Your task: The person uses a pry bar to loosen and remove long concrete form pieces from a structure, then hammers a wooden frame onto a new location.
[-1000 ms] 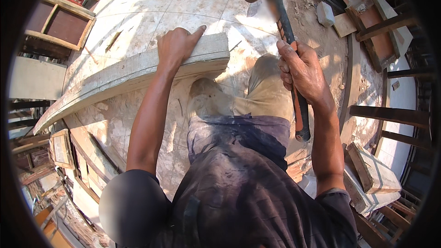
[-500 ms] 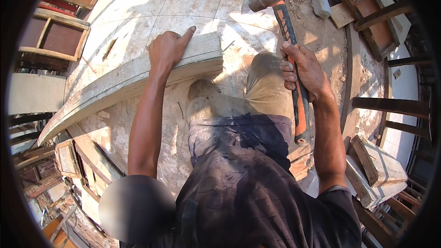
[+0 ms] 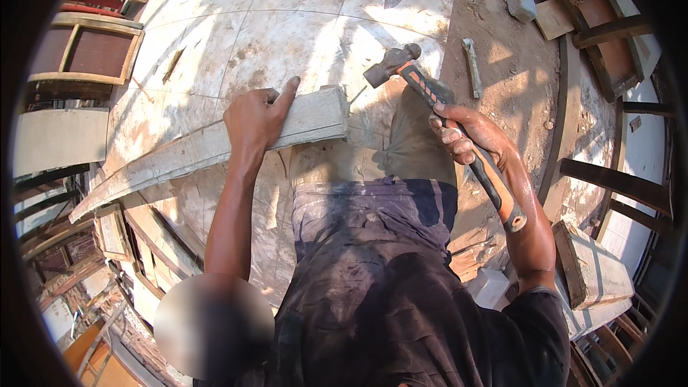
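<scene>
My left hand (image 3: pixel 254 120) is closed over the top edge of a long weathered wooden beam (image 3: pixel 312 116), with the thumb stretched out along it. The beam lies slantwise, its thick squared end in front of my thigh and its far part running down to the left. In my right hand (image 3: pixel 469 135) is a ball-peen hammer (image 3: pixel 423 86) with an orange and black handle, gripped around the middle. Its metal head hangs to the right of the beam's end, apart from it. The rest of the handle points back along my right forearm.
Framed wooden panels (image 3: pixel 97 55) are stacked along the left. A pale block (image 3: pixel 520 1), a wood splinter (image 3: pixel 472 68) and loose dirt lie ahead on the right. Thick timber blocks (image 3: pixel 595 265) stand near my right elbow. Dark wooden bars (image 3: pixel 616 185) project from the right edge.
My right hand has swung the hammer downward, its head now lower and to the left, nearer the beam's end. The beam's thick end has dropped slightly, with my left hand still on it.
</scene>
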A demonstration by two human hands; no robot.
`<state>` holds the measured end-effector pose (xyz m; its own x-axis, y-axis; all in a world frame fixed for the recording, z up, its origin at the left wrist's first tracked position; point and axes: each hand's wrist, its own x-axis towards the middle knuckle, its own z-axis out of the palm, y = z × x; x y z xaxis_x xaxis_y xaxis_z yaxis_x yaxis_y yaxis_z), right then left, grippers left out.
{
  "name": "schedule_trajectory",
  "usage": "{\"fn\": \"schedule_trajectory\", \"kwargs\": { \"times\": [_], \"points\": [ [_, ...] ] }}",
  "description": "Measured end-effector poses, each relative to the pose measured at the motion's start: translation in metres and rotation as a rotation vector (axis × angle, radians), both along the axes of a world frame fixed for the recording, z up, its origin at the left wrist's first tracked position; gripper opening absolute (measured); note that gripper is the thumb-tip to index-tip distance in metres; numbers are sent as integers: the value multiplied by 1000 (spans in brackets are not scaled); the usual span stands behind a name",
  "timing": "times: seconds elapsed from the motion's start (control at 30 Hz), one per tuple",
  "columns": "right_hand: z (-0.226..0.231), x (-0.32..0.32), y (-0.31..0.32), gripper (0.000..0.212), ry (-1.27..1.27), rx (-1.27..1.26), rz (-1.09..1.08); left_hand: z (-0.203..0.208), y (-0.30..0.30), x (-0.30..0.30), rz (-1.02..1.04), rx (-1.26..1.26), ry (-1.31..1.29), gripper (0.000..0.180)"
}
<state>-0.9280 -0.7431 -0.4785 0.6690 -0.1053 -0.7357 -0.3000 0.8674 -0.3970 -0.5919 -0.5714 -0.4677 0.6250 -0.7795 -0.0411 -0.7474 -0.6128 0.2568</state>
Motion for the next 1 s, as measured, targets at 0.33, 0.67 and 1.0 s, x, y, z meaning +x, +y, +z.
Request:
{"fn": "schedule_trajectory", "kwargs": {
  "times": [0.33,0.67,1.0],
  "points": [
    [19,15,-31,28,58,-235,-156,5,-4,7,44,23,9,80],
    [34,5,-27,29,110,-249,-198,1,-6,6,80,44,-12,79],
    [10,3,-9,27,81,-48,36,0,-12,14,83,18,18,81]
  ]
}}
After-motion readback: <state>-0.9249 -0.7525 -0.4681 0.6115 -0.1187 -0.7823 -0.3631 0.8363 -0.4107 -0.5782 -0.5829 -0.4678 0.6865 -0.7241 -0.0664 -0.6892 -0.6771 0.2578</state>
